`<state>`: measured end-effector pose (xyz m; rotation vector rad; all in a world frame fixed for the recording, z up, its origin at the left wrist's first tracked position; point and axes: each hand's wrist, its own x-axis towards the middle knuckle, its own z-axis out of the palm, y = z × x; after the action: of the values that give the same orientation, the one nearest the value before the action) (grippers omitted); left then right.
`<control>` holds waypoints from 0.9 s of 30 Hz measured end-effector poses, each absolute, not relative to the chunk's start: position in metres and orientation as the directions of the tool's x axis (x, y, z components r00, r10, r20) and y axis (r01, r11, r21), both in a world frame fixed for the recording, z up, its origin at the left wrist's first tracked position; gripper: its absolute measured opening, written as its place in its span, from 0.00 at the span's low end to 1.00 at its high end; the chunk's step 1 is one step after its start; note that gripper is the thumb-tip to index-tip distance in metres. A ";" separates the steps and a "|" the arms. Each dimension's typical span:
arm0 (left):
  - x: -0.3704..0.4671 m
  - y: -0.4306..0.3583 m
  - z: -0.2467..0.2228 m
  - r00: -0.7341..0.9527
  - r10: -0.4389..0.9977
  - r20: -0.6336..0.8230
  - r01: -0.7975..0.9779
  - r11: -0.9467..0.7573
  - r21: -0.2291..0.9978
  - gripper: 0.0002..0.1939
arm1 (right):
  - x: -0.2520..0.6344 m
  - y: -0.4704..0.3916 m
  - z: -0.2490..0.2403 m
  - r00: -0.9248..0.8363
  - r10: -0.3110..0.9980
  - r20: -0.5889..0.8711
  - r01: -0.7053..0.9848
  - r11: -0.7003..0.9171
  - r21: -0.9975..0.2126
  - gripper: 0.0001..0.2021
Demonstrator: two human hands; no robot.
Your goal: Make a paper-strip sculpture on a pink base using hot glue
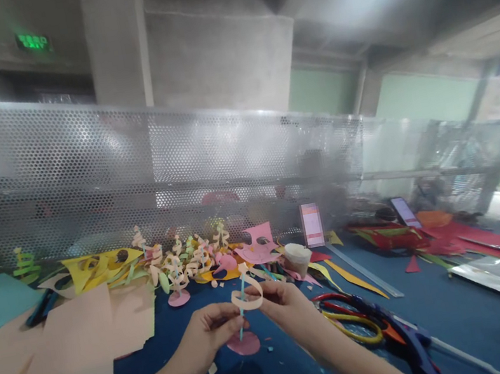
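Between my hands stands a small paper craft: a light blue stick (242, 291) rising, slightly tilted, from a round pink paper base (243, 344). A pale peach paper strip (251, 305) curls round the stick in a loop, with a small peach piece at the top. My left hand (210, 332) has thumb and fingers pinched at the stick and the left side of the loop. On the other side, my right hand (291, 312) pinches the strip's right side; its fingertips are partly hidden behind the loop.
Several finished paper spirals (201, 253) crowd the back, before a perforated metal screen (242, 143). Peach paper sheets (76, 353) lie left. Rightward are scissors with yellow handles (362, 331), a blue glue gun (416, 345), a clear ruler (366, 273), a tape roll (297, 257) and a phone (312, 225).
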<state>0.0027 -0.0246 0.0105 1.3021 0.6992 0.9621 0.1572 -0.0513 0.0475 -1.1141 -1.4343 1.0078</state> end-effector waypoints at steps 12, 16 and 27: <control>0.001 -0.028 0.015 0.490 0.864 0.114 -0.183 -0.026 0.983 0.12 | 0.154 -0.053 0.053 -0.013 0.986 0.164 0.002 0.164 -0.986 0.10; 0.001 -0.028 0.015 0.484 0.867 0.117 -0.182 -0.031 0.983 0.12 | 0.155 -0.052 0.051 -0.039 0.986 0.162 -0.006 0.161 -0.987 0.13; 0.002 -0.032 0.019 0.470 0.873 0.130 -0.160 -0.061 0.985 0.12 | 0.155 -0.047 0.050 -0.051 0.974 0.219 0.035 0.221 -0.975 0.10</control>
<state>0.0020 -0.0319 0.0189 1.3723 0.6890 0.9643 0.1551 -0.0471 0.0499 -1.0491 -1.3699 1.0577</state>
